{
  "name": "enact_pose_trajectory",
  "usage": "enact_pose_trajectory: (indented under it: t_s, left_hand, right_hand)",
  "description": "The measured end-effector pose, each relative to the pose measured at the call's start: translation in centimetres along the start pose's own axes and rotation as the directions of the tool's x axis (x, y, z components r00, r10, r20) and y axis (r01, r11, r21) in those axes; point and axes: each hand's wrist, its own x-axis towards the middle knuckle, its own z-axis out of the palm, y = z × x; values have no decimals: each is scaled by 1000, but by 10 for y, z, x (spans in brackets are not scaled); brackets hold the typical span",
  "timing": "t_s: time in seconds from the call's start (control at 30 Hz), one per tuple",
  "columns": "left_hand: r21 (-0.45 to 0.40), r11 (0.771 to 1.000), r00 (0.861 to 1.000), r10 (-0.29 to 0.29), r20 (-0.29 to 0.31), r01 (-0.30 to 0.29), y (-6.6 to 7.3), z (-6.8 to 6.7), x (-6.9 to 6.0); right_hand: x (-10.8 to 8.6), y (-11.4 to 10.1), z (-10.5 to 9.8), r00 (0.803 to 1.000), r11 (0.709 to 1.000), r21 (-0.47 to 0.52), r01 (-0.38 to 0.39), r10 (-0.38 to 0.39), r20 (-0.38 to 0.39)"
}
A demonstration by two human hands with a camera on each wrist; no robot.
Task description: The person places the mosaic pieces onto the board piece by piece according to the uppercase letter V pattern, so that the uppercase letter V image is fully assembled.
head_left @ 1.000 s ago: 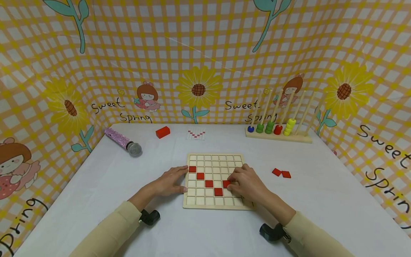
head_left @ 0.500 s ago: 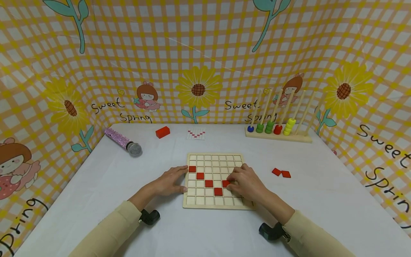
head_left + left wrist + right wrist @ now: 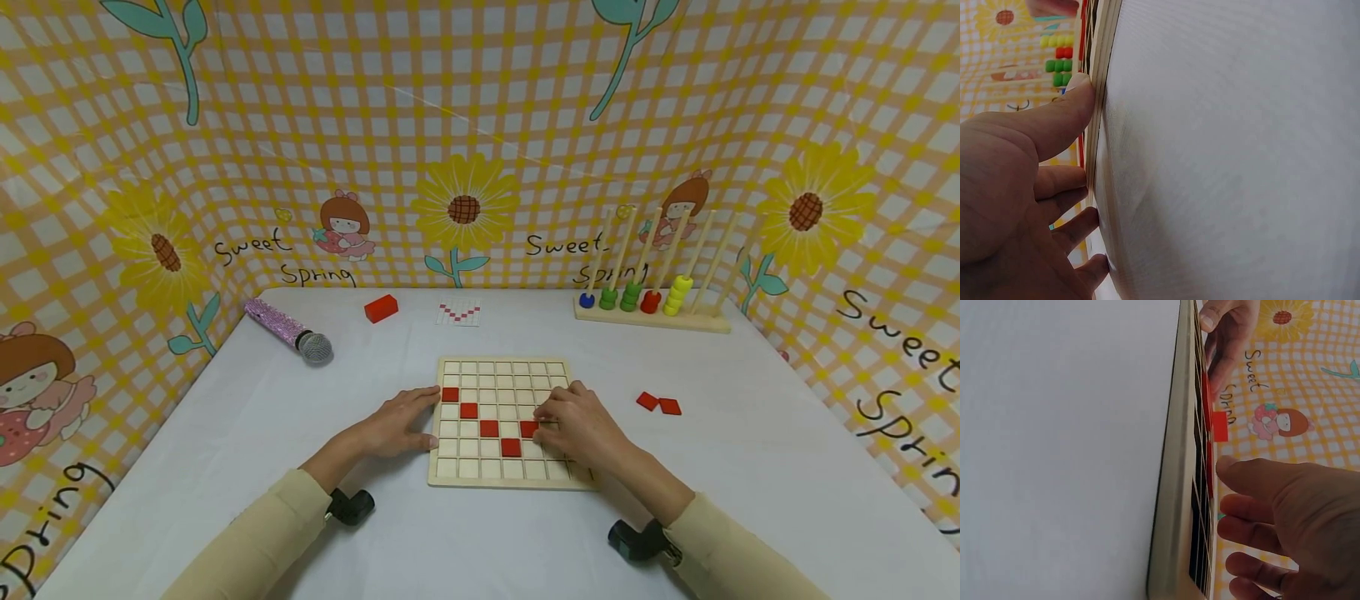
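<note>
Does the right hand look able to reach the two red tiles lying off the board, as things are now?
Probably yes. The two red tiles lie on the table to the right of the board, near the right hand, and the head view shows nothing standing in between.

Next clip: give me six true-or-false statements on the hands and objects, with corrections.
1. The left hand touches the left edge of the board. True.
2. Three red tiles lie loose right of the board. False: two tiles lie there.
3. The mic lies left of the red block. True.
4. The abacus stands left of the card. False: the abacus is right of the card.
5. The right hand rests on the mic. False: the right hand is at the board.
6. Five tiles show on the board. True.
</note>
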Motion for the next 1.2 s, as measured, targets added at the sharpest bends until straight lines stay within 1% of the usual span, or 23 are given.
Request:
enact_pose_trajectory:
  t_s: [0.17,0.4,0.83,1.07,1.2]
  left_hand:
    - [2,1000,1000,-8,-3,8,1,0,0]
    - [11,1000,1000,-9,-6,9,1,0,0]
    - [7,1000,1000,-22,2,22,1,0,0]
    - [12,1000,1000,-15,-4,15,-1,1,1]
    - [13,1000,1000,-14,-3,14,-1,1,1]
  right_hand:
    - [-3,9,-8,999,999,26,-38,38,-9]
    - [-11,31,-20,996,996,38,-80,82,-43]
    - [-30,76,-35,987,995,5,-105,104,-122]
    - [-38,94,-44,986,992,-5,-126,125,-109]
    - [-41,102,-47,985,990,12,-144,144,-90]
